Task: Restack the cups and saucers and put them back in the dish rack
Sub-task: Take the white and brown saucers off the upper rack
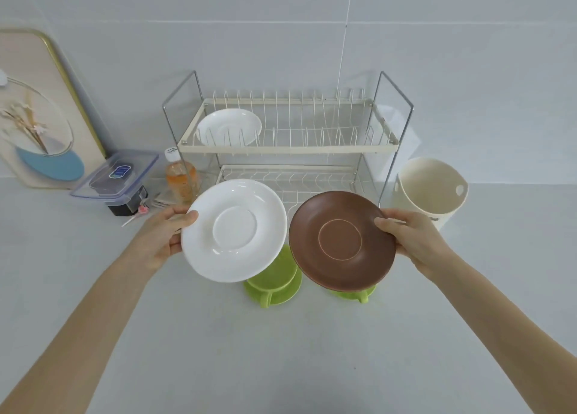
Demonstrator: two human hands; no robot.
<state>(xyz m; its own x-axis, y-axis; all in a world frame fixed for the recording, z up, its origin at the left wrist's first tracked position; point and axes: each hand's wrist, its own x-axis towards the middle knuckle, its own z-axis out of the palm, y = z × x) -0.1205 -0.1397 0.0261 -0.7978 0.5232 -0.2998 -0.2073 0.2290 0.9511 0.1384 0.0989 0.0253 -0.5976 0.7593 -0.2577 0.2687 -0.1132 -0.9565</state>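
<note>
A glossy white saucer (234,230) with a round centre well is gripped at its left rim by the left hand (162,241), thumb on top and fingers beneath. A matte brown saucer (342,241) with a thin pale ring is clamped at its right rim by the right hand (418,241). Both are held tilted above the counter (218,351), in front of the dish rack (287,148), over two green cups on green saucers (274,284). Another white saucer (229,126) is seen on the rack's upper tier.

Left hand (165,235): arm outstretched, thumb on top, fingers curled beneath.
Right hand (415,241): mirrored, the same pinching grasp.
</note>
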